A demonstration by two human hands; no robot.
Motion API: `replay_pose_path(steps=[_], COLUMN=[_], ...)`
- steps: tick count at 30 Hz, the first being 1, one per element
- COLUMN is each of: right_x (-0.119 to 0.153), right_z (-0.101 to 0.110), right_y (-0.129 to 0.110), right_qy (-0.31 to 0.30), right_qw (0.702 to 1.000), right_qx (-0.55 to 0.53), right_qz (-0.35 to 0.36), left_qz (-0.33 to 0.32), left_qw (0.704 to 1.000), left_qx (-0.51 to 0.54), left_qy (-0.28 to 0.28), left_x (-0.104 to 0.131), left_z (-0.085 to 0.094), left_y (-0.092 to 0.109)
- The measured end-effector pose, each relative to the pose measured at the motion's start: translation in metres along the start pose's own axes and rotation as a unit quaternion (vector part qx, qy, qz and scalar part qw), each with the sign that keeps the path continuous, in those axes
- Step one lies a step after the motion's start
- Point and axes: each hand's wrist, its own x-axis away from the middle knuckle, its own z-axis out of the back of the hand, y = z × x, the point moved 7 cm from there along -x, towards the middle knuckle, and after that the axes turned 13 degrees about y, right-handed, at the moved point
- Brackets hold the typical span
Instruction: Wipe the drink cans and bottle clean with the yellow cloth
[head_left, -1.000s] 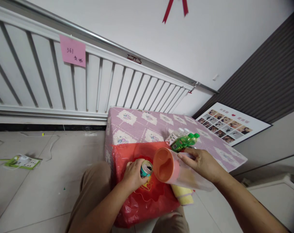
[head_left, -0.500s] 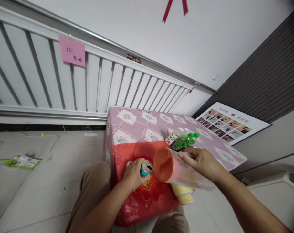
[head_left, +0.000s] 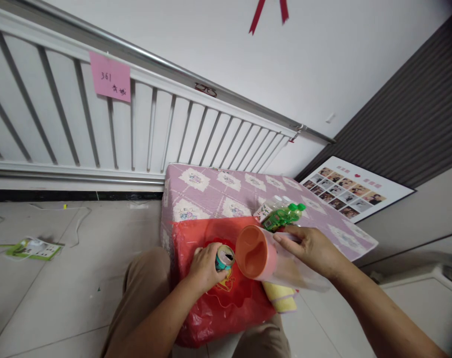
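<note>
My left hand (head_left: 205,266) is wrapped round a teal drink can (head_left: 222,261) whose opened top faces up. My right hand (head_left: 317,251) grips the handle of a translucent pitcher (head_left: 285,268) with an orange-pink rim and spout. The pitcher is tilted well over, its mouth close beside the can's top. I cannot make out liquid passing between them. Beneath both lies a red scalloped tray (head_left: 229,300) with a yellow design, on red plastic sheeting (head_left: 196,318). A folded yellow cloth (head_left: 281,298) sits under the pitcher, at the sheeting's right edge.
Several bottles with green or white caps (head_left: 285,214) stand behind the pitcher on a purple flowered tablecloth (head_left: 229,181). A white radiator (head_left: 151,124) runs along the wall. A framed photo board (head_left: 354,191) leans at the right. A power strip (head_left: 34,247) lies on the floor at left.
Almost nothing differs. Both hands keep their holds, with the can and the tilted pitcher in nearly the same places; the view has shifted very slightly.
</note>
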Motion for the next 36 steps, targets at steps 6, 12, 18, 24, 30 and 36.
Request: replay_pose_path(steps=[6, 12, 18, 24, 30, 36], right_x=[0.0, -0.0006, -0.0005, -0.0003, -0.0002, -0.0007], right_z=[0.0017, 0.0038, 0.0044, 0.0043, 0.0047, 0.004], right_y=[-0.0008, -0.0029, -0.0047, -0.0052, -0.0058, -0.0058], right_qy=[0.001, 0.0, 0.002, -0.001, -0.004, -0.002], right_qw=[1.0, 1.0, 1.0, 1.0, 1.0, 1.0], right_qx=[0.004, -0.012, -0.018, -0.012, -0.011, -0.011], right_qz=[0.001, 0.0, -0.001, -0.005, -0.004, 0.003], left_qz=[-0.002, 0.0, 0.003, 0.004, 0.005, 0.003], left_qw=[1.0, 1.0, 1.0, 1.0, 1.0, 1.0], left_qx=[0.0, -0.002, 0.0, 0.003, 0.004, 0.006], left_qy=[-0.001, -0.003, -0.004, -0.003, -0.004, -0.007], left_x=[0.0002, 0.0007, 0.0006, 0.0005, 0.0006, 0.0005], left_z=[-0.001, -0.0014, -0.0011, -0.0006, -0.0018, -0.0016], left_y=[-0.0003, -0.0004, -0.0007, -0.0009, -0.0021, -0.0021])
